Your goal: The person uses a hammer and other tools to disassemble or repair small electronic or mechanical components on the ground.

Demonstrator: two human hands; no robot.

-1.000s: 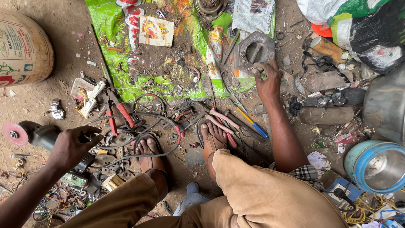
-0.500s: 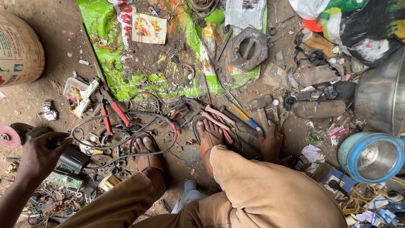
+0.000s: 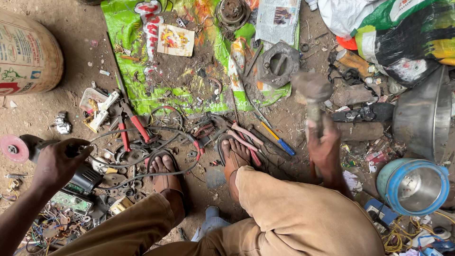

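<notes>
Hammer [image 3: 313, 95] stands raised, head blurred, above the dirt floor [image 3: 57, 102]; my right hand [image 3: 324, 147] has its fingers clamped on the handle. My left hand [image 3: 59, 163] grips the grinder [image 3: 28, 147], pink disc at the left edge. I find little open room, with pliers [image 3: 130, 125] and wires crowding my feet. A green printed sack [image 3: 189, 66] lies flat ahead; a tan sack [image 3: 26, 52] sits far left.

Bare dirt floor [image 3: 57, 106], littered with scrap, in daylight.
</notes>
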